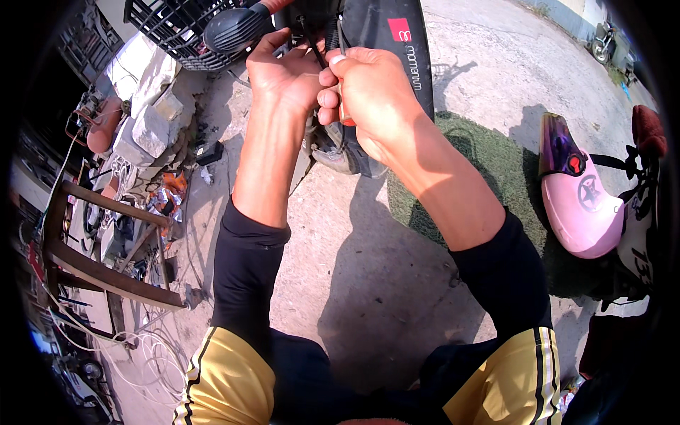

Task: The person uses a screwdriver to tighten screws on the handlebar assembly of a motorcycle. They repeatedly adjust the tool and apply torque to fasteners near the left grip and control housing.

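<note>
At the top middle, my right hand (372, 88) is closed round an orange-red handle, which looks like a screwdriver (346, 113). A thin shaft rises from its grip toward the dark front of a two-wheeled vehicle. Beside it, my left hand (287, 78) has its palm turned up and fingers bent in among black cables (312, 42). What those fingertips grip is hidden. Just right of both hands stands a glossy black body panel (388, 49) with a red square label. Below the hands, part of a grey metal piece (336, 156) shows.
A black basket (173, 32) juts out at upper left, near broken concrete blocks (149, 131). A wooden frame (117, 276) and a pale hose (152, 361) lie at left. Green matting (471, 170) and a pink helmet (584, 212) are at right.
</note>
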Tool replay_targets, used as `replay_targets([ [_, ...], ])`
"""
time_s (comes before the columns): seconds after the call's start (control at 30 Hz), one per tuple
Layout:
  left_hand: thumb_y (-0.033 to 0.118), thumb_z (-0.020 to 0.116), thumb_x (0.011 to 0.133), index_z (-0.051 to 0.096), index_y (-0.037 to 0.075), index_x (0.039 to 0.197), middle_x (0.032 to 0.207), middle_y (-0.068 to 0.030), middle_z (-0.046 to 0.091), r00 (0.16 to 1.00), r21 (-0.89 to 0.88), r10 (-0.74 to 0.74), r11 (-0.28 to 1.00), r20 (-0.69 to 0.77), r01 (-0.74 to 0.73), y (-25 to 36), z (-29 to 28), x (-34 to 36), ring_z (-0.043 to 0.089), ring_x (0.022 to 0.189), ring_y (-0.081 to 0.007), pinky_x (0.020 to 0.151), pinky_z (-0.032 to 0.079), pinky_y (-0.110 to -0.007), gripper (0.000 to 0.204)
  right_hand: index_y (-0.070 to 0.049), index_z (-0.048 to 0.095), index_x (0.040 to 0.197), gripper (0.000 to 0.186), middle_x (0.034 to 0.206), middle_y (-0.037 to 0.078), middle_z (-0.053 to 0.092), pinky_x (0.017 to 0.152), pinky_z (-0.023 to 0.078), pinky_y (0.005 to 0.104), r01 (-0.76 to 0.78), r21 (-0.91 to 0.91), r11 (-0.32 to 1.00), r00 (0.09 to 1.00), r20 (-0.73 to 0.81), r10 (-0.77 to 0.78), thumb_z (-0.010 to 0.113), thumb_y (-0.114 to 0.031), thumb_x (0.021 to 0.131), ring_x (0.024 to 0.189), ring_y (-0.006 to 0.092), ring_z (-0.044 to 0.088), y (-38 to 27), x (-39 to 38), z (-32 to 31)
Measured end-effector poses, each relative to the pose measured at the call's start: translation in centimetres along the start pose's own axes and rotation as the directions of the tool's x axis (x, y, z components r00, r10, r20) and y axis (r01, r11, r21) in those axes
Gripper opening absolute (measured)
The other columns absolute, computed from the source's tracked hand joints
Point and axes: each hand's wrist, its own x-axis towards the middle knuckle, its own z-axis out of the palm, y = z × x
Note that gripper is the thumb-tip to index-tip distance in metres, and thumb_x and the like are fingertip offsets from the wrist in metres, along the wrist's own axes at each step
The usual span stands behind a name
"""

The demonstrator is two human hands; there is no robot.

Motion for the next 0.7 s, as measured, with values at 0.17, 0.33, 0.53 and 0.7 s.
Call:
replay_targets([
  [0.17,0.026,0.051,0.084,0.044,-0.005,0.14,0.139,-0.0224,0.053,0.999,-0.167,-0.006,0.986,-0.031,0.001,-0.2,0.6,-0.2,0.048,0.131,-0.0374,0.118,0.031,-0.05,0.065,0.007,0.055,0.112,0.02,0.083,0.008,0.058,0.048,0.048,0.0292,0.076,-0.157,0.985,0.997,-0.006,-0.078,0.047,-0.011,0.107,0.059,0.012,0.054,0.9,0.5,-0.7],
  [0.33,0.026,0.053,0.084,0.051,-0.002,0.123,0.123,-0.0175,0.058,0.999,-0.146,0.038,0.989,0.002,-0.037,-0.3,-0.3,0.6,0.055,0.113,-0.0332,0.107,0.039,-0.05,0.049,0.009,0.055,0.123,0.027,0.082,0.006,0.057,0.047,0.046,0.0284,0.069,-0.326,0.943,0.997,0.044,-0.058,0.048,-0.011,0.106,0.058,0.0106,0.052,0.7,0.6,-1.5],
  [0.53,0.027,0.052,0.085,0.053,-0.002,0.121,0.117,-0.0167,0.06,0.999,-0.143,0.036,0.989,-0.006,-0.036,-0.8,0.4,0.1,0.057,0.108,-0.0315,0.102,0.043,-0.048,0.046,0.006,0.055,0.128,0.03,0.082,0.004,0.053,0.047,0.043,0.0273,0.048,-0.326,0.944,0.994,0.111,-0.013,0.049,-0.013,0.107,0.059,0.0097,0.048,0.3,0.7,-3.0],
  [0.7,0.028,0.054,0.089,0.051,-0.006,0.127,0.124,-0.0206,0.061,0.997,0.049,0.075,0.996,-0.009,-0.074,-0.7,-0.6,0.2,0.056,0.115,-0.0333,0.107,0.042,-0.046,0.051,0.006,0.055,0.12,0.024,0.083,0.003,0.05,0.047,0.04,0.0273,0.108,-0.056,0.993,0.994,-0.005,-0.108,0.047,-0.013,0.108,0.06,0.0096,0.045,1.4,-0.1,-0.7],
])
